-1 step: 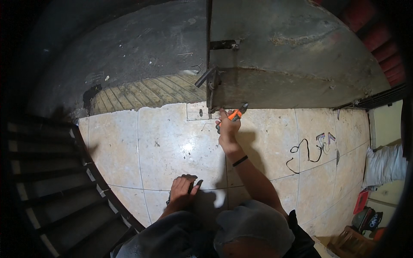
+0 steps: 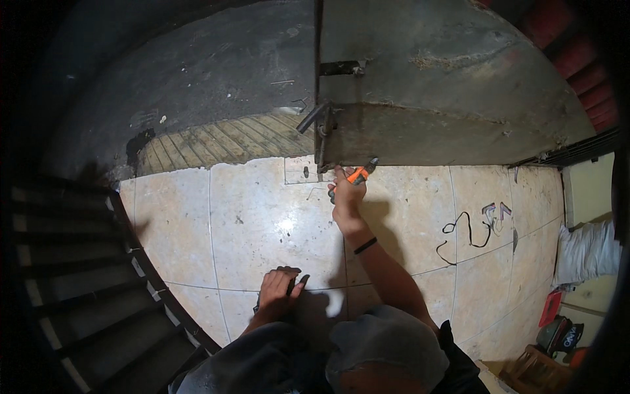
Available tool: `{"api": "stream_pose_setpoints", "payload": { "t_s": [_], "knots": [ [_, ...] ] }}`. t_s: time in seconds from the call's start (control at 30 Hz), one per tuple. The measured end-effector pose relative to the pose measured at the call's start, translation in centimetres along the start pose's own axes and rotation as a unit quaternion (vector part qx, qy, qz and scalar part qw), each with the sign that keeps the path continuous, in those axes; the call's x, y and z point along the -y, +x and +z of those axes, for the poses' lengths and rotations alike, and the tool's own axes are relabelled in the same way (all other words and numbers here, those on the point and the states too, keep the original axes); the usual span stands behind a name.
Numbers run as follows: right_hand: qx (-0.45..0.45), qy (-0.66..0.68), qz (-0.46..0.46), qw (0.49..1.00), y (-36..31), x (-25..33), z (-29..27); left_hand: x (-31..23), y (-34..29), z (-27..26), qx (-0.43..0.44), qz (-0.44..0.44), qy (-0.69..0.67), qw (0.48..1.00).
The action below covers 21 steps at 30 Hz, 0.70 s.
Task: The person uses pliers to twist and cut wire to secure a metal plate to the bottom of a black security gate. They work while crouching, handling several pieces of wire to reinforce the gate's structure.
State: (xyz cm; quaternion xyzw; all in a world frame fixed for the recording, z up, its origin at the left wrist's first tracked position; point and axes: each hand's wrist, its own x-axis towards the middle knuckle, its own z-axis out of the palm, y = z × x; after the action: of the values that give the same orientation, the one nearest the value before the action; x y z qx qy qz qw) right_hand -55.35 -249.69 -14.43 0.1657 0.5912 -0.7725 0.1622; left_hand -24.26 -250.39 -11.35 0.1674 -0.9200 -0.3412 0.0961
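My right hand is closed around pliers with orange and black handles, their metal jaws pointing up and to the right. Its fingertips are at the bottom corner of a grey metal door, close to a rusty bolt on the door's edge. Whether they touch the metal I cannot tell. Low in the middle, my left hand is bent over a dark thing just in front of my knee; the hand hides most of it. A small dark piece and a bent wire lie on the tiles left of my right hand.
A black cord and short purplish strips lie on the tiled floor to the right. Dark slatted metalwork stands at the left. A ribbed ramp borders the dark ground beyond. A whitish sack is at the far right.
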Motion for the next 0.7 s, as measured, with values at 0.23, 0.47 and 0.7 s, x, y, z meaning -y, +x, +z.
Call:
{"api": "stream_pose_setpoints", "payload": {
  "t_s": [0.23, 0.47, 0.7],
  "knots": [
    [0.023, 0.017, 0.055, 0.998, 0.4, -0.1, 0.3, 0.2, 0.0, 0.4, -0.004, 0.008, 0.003, 1.0],
    [0.01, 0.052, 0.044, 0.998, 0.3, -0.2, 1.4, 0.2, 0.3, 0.3, -0.01, 0.014, 0.006, 1.0],
    [0.022, 0.074, 0.048, 0.996, 0.7, -1.0, 2.1, -0.1, 0.2, -0.2, -0.008, 0.012, -0.002, 1.0]
  ]
}}
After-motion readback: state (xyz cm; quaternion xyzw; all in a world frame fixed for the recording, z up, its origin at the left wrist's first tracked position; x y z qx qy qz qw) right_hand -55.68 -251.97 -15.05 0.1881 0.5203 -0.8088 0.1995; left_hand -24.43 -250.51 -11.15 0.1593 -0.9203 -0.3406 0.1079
